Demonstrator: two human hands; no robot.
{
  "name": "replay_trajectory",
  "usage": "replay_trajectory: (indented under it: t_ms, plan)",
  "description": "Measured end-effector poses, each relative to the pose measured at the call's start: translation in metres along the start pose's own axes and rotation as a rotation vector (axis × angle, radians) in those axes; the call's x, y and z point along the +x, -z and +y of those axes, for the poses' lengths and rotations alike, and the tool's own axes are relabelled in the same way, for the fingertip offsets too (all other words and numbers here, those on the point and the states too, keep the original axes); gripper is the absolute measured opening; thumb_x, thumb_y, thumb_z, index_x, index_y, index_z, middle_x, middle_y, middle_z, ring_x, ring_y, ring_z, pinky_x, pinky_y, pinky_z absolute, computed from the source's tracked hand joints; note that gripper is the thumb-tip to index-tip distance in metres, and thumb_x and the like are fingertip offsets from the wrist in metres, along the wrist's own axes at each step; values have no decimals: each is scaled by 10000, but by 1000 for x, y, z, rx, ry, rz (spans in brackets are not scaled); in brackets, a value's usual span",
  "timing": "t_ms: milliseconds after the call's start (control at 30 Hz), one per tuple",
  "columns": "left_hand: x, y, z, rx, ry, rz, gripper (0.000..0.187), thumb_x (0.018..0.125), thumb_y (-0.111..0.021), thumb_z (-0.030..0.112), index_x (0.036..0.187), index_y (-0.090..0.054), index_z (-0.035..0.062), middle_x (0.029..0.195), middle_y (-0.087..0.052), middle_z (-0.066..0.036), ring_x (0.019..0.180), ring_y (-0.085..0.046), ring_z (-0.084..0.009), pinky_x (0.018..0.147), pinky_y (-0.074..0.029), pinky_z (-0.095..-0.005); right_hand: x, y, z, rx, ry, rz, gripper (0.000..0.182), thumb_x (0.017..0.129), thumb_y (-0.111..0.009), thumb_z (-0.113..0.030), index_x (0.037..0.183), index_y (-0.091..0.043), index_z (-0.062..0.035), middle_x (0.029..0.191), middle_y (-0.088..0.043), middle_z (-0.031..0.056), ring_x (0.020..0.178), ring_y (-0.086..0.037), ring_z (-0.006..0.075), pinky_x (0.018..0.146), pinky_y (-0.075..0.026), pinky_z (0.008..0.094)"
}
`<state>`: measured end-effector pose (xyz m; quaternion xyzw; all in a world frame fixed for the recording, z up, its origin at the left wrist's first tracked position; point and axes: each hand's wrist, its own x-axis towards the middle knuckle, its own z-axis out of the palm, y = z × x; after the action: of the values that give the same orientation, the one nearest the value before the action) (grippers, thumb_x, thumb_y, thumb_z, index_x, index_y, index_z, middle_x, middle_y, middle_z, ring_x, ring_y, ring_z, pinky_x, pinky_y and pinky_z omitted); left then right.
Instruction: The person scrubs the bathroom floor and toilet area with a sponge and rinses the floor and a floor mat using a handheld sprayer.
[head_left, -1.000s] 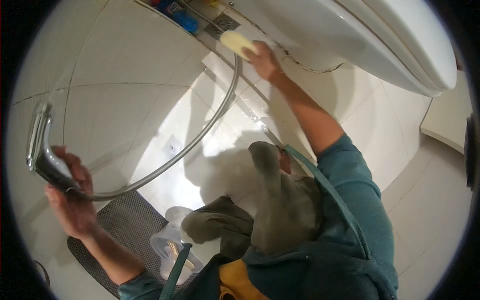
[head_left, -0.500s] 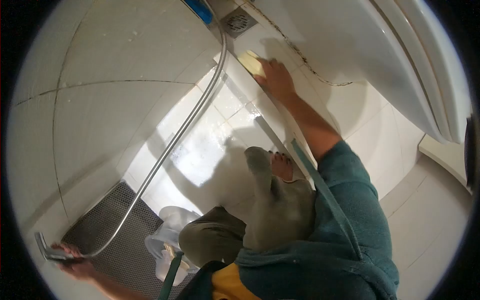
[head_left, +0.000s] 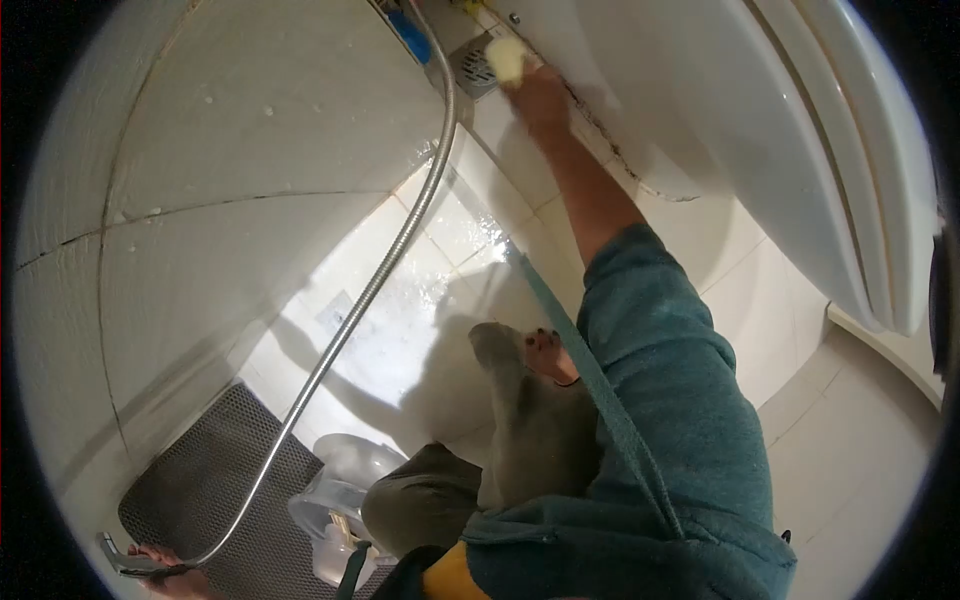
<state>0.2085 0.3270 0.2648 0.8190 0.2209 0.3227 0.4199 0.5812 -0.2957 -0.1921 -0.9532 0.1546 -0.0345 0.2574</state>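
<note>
My right hand [head_left: 543, 102] is stretched out at the top, closed on a pale yellow sponge [head_left: 506, 60], which is beside the square floor drain [head_left: 478, 68] near the base of the white toilet. At the lower left edge, my left hand [head_left: 172, 578] is wrapped round a chrome shower head [head_left: 135, 565]. A metal hose [head_left: 365, 295] curves from it up to the top of the view. Wet, shiny floor tiles [head_left: 400, 300] lie between the two hands.
The white toilet [head_left: 700, 90] fills the upper right. A dark textured mat [head_left: 215, 470] and clear plastic containers [head_left: 345, 490] are at the lower left. A low white ledge [head_left: 495, 175] crosses the floor beside my bare foot [head_left: 550, 356]. Something blue [head_left: 408, 38] is at the top.
My right hand has moved up with the sponge, from the ledge to the drain. My left hand and the shower head have shifted lower in the view.
</note>
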Motion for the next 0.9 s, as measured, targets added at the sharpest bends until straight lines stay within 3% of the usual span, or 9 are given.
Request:
replay_trajectory:
  t_ms: [33, 67, 267, 367, 433, 467, 667, 767, 900]
  plan:
    - [8, 19, -13, -136, 94, -283, 558, 842, -393, 443, 1224, -378, 36, 949, -499, -78, 746, -486, -138, 629, -408, -221, -13, -8, -2, -16, 157, -57, 521, 750, -626, -326, 1167, -431, -81, 1004, -525, 190, 929, -531, 351, 809, -449, 432]
    - [4, 10, -14, -141, 90, -279, 558, 842, -393, 443, 1224, -378, 36, 949, -499, -78, 746, -486, -138, 629, -408, -221, -27, -12, -5, -28, 313, -117, 522, 751, -627, -329, 1167, -431, -83, 986, -533, 185, 929, -532, 350, 810, -447, 431]
    - [-15, -24, -1, -145, 162, -154, 573, 833, -421, 471, 1211, -381, 41, 943, -511, -83, 714, -482, -120, 560, -393, -206, -6, 1, 7, 76, 15, 68, 538, 784, -583, -363, 1180, -416, -40, 1007, -543, 175, 951, -530, 323, 832, -430, 423]
    - [-32, -63, 9, -14, 108, 158, 540, 852, -398, 452, 1206, -386, 44, 908, -513, -75, 696, -482, -114, 548, -390, -191, 19, -23, -11, -49, 323, -10, 522, 774, -584, -403, 1154, -458, -68, 1021, -526, 172, 949, -538, 317, 809, -457, 404]
    - [-12, -26, -2, -224, 192, -478, 538, 875, -348, 458, 1209, -389, 39, 897, -520, -64, 693, -482, -102, 568, -394, -185, 31, -17, -13, -8, 190, -66, 526, 771, -585, -412, 1158, -460, -78, 1034, -510, 166, 954, -535, 320, 821, -452, 403]
    - [-9, -24, -10, -228, 195, -486, 538, 875, -348, 458, 1209, -389, 39, 897, -520, -64, 693, -482, -102, 568, -394, -185, 34, -11, -11, 21, 52, -128, 530, 768, -585, -421, 1162, -462, -88, 1046, -495, 161, 959, -531, 323, 833, -448, 402]
    - [-38, -74, -2, 155, 139, 140, 556, 878, -352, 474, 1210, -394, 30, 873, -512, -41, 693, -474, -84, 569, -388, -185, 55, -32, -48, 84, 252, -42, 548, 723, -671, -304, 1191, -462, -109, 1087, -452, 169, 1015, -494, 344, 868, -431, 410]
    - [-38, -66, 4, 190, 88, 17, 566, 873, -377, 484, 1205, -404, 26, 851, -506, -22, 692, -468, -71, 571, -386, -194, 84, -44, -69, 275, 61, 9, 650, 683, -703, -273, 1249, -427, -115, 1180, -428, 191, 1081, -464, 346, 911, -407, 407]
    - [-38, -71, 6, 69, 158, 80, 529, 858, -419, 471, 1154, -433, 33, 838, -506, -16, 647, -462, -66, 538, -394, -176, 90, -54, -69, 345, 162, -14, 579, 716, -672, -252, 1229, -451, -97, 1203, -428, 202, 1099, -455, 345, 914, -407, 403]
